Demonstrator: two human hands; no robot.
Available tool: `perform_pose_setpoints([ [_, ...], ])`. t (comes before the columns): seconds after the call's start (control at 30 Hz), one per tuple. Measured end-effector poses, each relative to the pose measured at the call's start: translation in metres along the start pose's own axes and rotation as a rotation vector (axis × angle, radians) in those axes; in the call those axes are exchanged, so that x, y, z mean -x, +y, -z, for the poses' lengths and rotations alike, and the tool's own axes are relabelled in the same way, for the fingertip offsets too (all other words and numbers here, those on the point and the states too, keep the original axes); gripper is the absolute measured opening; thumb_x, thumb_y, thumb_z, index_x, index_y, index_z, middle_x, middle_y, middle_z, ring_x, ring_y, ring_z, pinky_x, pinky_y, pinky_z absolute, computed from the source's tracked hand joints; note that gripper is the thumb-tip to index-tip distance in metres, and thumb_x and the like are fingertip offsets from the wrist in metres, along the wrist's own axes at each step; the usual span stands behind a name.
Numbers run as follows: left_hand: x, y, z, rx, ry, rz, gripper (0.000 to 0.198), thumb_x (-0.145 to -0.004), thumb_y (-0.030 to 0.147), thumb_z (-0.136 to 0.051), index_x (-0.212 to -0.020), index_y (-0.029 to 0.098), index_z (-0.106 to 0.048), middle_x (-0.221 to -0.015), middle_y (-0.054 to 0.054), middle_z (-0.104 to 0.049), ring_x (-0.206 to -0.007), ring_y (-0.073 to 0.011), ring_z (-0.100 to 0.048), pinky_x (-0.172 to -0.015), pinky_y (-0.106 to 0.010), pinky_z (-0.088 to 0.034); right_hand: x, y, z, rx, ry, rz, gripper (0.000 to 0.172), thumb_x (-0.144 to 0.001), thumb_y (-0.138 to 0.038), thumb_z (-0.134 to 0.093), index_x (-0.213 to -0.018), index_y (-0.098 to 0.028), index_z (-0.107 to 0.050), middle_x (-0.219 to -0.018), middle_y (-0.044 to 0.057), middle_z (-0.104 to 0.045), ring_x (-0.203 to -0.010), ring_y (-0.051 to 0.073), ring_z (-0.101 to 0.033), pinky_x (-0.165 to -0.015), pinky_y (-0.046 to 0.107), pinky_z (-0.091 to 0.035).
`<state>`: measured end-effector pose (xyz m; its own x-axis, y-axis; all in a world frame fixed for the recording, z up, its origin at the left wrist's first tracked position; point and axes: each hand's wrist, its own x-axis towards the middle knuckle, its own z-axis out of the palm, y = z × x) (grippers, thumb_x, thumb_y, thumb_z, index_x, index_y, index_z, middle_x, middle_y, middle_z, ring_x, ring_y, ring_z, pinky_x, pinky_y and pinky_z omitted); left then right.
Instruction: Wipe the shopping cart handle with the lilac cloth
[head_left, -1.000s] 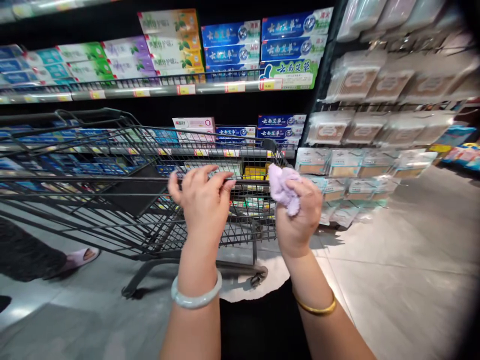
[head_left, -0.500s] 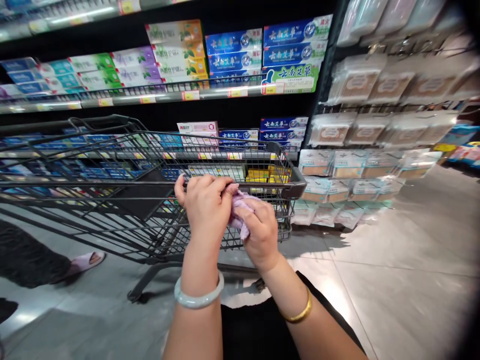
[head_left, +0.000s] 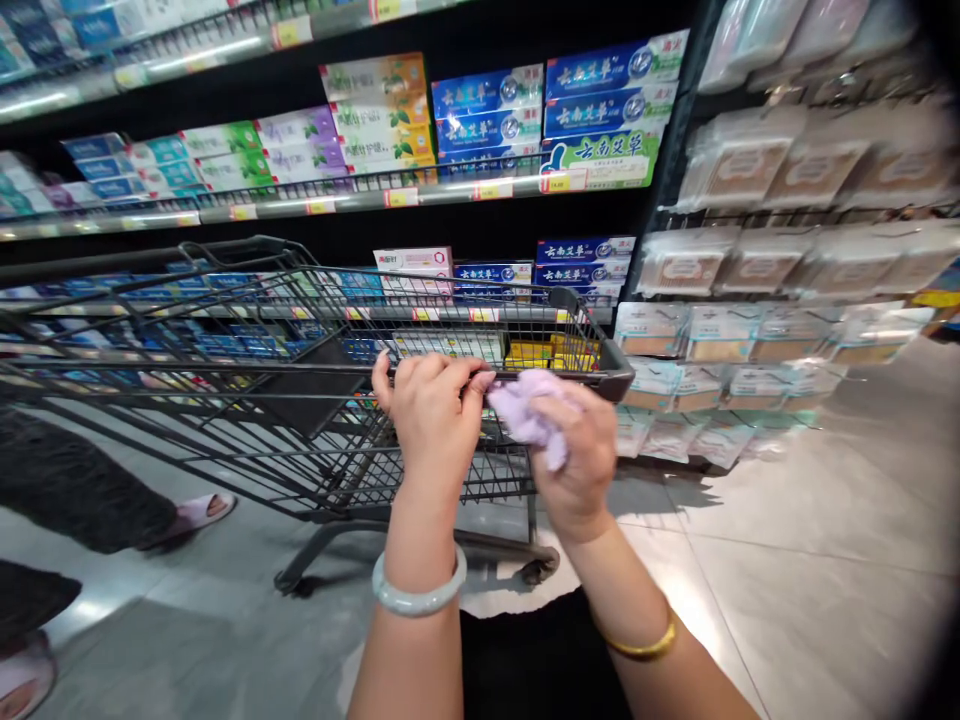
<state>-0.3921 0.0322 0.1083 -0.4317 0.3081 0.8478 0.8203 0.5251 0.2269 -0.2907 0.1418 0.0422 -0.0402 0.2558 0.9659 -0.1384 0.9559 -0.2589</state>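
Head view, watched from my remote station | left hand [head_left: 435, 415]: fingers hooked over the near top rail [head_left: 330, 370] of the black shopping cart [head_left: 304, 395] | right hand [head_left: 581, 460]: grasping a crumpled lilac cloth [head_left: 529, 400], at that rail, just beside the left thumb | stacked boxes [head_left: 480, 100]: shelved beyond the cart

A pale lilac, soft fabric cloth [head_left: 525, 408] is bunched into a crumpled wad in the right hand [head_left: 583, 455] — its folds spilling out past the fingers, overlapping the top rail in view, contact unclear. The black wire-mesh metal shopping cart [head_left: 311, 388] stands upright on its wheels, side-on, running out past the left edge of view. A flat dark panel sits in its side — and the left hand [head_left: 439, 415] rests on its top rail.
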Motion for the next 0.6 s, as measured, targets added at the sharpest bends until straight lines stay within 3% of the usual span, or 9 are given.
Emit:
perform_pose_setpoints([
  [0.1,0.001,0.002,-0.001,0.002,-0.006,0.009,0.011,-0.091,0.041,-0.07,-0.094,0.035,-0.079,-0.088,0.003,-0.072,-0.099,-0.0223,-0.059,-0.12,-0.051,-0.017,-0.001,0.009,0.002,0.07,0.106,-0.022,0.032,-0.085,-0.011,-0.07,-0.112,-0.027,-0.071,-0.121,0.006,-0.068,-0.112,0.023,-0.065,-0.096,0.042,-0.055],
  [0.23,0.0,0.004,-0.002,0.001,-0.02,0.014,0.012,-0.092,0.041,-0.069,-0.094,0.034,-0.078,-0.09,0.002,-0.073,-0.101,-0.0232,-0.059,-0.121,-0.053,-0.015,0.019,-0.001,-0.014,0.007,-0.089,0.04,0.029,-0.089,-0.012,-0.066,-0.112,-0.028,-0.071,-0.119,0.006,-0.07,-0.11,0.024,-0.065,-0.093,0.044,-0.056],
  [0.3,0.001,0.004,-0.003,0.006,-0.009,0.009,0.013,-0.093,0.041,-0.068,-0.095,0.034,-0.078,-0.092,0.001,-0.073,-0.102,-0.0239,-0.059,-0.121,-0.053,-0.015,0.023,-0.006,-0.016,-0.027,-0.127,0.03,0.028,-0.091,-0.013,-0.063,-0.112,-0.029,-0.071,-0.118,0.006,-0.07,-0.109,0.024,-0.065,-0.093,0.045,-0.056],
  [0.5,0.002,0.003,-0.004,0.018,0.006,-0.015,0.015,-0.093,0.042,-0.066,-0.097,0.034,-0.078,-0.092,0.0,-0.073,-0.102,-0.0238,-0.059,-0.122,-0.054,-0.015,0.011,0.01,-0.001,0.082,0.055,-0.039,0.033,-0.086,-0.01,-0.062,-0.112,-0.028,-0.07,-0.122,0.007,-0.065,-0.112,0.025,-0.062,-0.095,0.046,-0.054],
  [0.6,0.002,0.003,-0.003,0.015,-0.001,-0.006,0.016,-0.093,0.043,-0.066,-0.098,0.034,-0.078,-0.092,0.0,-0.073,-0.104,-0.0246,-0.059,-0.122,-0.054,-0.015,0.022,0.008,-0.009,0.106,-0.029,0.038,0.026,-0.088,-0.012,-0.064,-0.108,-0.028,-0.071,-0.119,0.006,-0.067,-0.11,0.025,-0.063,-0.092,0.045,-0.055],
])
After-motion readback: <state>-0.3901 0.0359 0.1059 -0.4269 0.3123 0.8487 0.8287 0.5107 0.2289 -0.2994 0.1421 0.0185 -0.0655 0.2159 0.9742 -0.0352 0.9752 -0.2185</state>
